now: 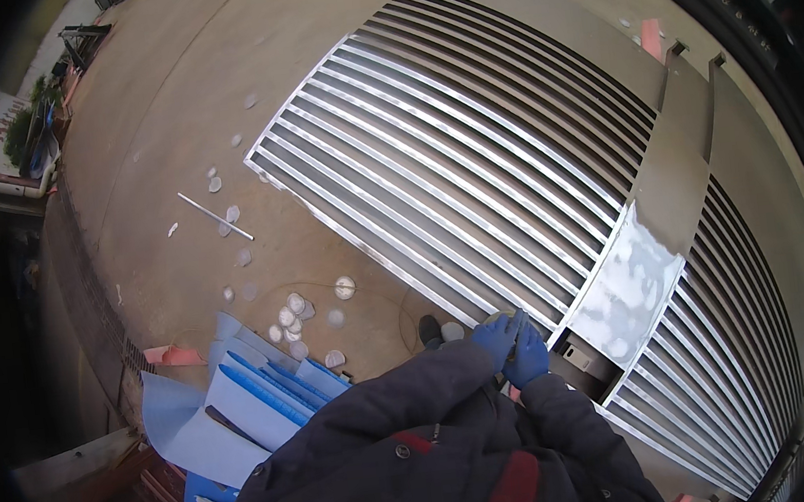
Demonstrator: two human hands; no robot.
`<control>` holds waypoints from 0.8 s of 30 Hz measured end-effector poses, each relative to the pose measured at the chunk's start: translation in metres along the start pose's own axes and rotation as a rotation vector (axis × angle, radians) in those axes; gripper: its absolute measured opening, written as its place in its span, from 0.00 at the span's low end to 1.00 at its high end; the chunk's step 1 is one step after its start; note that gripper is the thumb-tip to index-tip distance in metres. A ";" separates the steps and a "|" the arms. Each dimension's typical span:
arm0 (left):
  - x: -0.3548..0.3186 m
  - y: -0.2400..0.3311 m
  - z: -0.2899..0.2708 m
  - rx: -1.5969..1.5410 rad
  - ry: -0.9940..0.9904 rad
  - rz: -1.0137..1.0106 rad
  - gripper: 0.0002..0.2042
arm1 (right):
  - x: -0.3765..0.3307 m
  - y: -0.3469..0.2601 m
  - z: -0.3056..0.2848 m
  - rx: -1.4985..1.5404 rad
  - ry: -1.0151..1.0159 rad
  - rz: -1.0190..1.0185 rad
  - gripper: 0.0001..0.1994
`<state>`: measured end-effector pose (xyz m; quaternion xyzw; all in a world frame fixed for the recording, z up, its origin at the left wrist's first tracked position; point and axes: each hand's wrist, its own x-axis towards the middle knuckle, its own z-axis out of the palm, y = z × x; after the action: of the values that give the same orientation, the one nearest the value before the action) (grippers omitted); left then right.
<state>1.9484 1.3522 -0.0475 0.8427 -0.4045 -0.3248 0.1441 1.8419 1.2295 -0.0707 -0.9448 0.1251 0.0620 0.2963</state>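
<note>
Both forearms reach forward, bent inward, the gloved left hand [495,335] and right hand [531,355] curled together, touching, above the slatted metal gate [472,175], their hold unclear

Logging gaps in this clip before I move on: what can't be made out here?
- Head view: what the left hand and right hand pinch is too small; the blue gloves cover it.
- Metal grille: its lower right end runs into the dark rim.
- Round white pieces on the floor: too small to identify.

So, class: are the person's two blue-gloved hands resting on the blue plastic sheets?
No: both blue-gloved hands meet at the slatted metal gate, apart from the blue plastic sheets.
</note>
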 end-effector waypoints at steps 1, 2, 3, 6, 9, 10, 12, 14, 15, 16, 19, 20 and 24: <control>0.001 0.000 0.000 -0.004 -0.013 -0.010 0.47 | -0.001 0.000 0.002 -0.026 -0.016 0.028 0.51; 0.001 -0.001 0.001 -0.022 -0.012 -0.021 0.47 | -0.002 0.001 0.003 -0.017 -0.046 0.047 0.50; 0.000 -0.003 0.004 -0.046 -0.025 -0.040 0.48 | -0.002 0.000 0.004 -0.017 -0.060 0.058 0.50; -0.003 -0.015 0.014 -0.230 -0.073 -0.088 0.49 | 0.000 -0.002 0.003 -0.055 -0.004 -0.029 0.50; -0.014 -0.028 0.024 -0.343 0.145 -0.003 0.47 | 0.005 -0.004 -0.007 -0.071 -0.033 -0.048 0.50; -0.017 -0.031 0.025 -0.326 0.214 0.010 0.44 | 0.007 -0.005 -0.011 -0.087 -0.078 -0.017 0.50; -0.026 -0.036 0.024 -0.280 0.191 -0.059 0.40 | 0.010 -0.006 -0.020 -0.041 -0.098 -0.055 0.49; -0.038 -0.046 0.017 -0.195 0.178 -0.109 0.36 | 0.013 -0.010 -0.026 -0.035 -0.131 -0.054 0.48; -0.042 -0.048 0.014 -0.165 0.199 -0.101 0.34 | 0.015 -0.013 -0.026 -0.052 -0.150 -0.039 0.47; -0.047 -0.052 0.010 -0.172 0.153 -0.101 0.33 | 0.017 -0.016 -0.025 -0.087 -0.189 0.006 0.47; -0.056 -0.062 0.002 -0.180 0.080 -0.121 0.34 | 0.025 -0.029 -0.014 -0.225 -0.263 0.052 0.40; -0.059 -0.062 0.001 -0.199 0.086 -0.098 0.34 | 0.026 -0.034 -0.009 -0.305 -0.313 0.102 0.37; -0.062 -0.059 0.001 -0.259 -0.047 -0.187 0.35 | 0.034 -0.046 0.000 -0.538 -0.206 -0.039 0.31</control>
<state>1.9536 1.4370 -0.0514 0.8432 -0.2824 -0.4059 0.2111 1.8875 1.2592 -0.0516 -0.9805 0.0551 0.1827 0.0474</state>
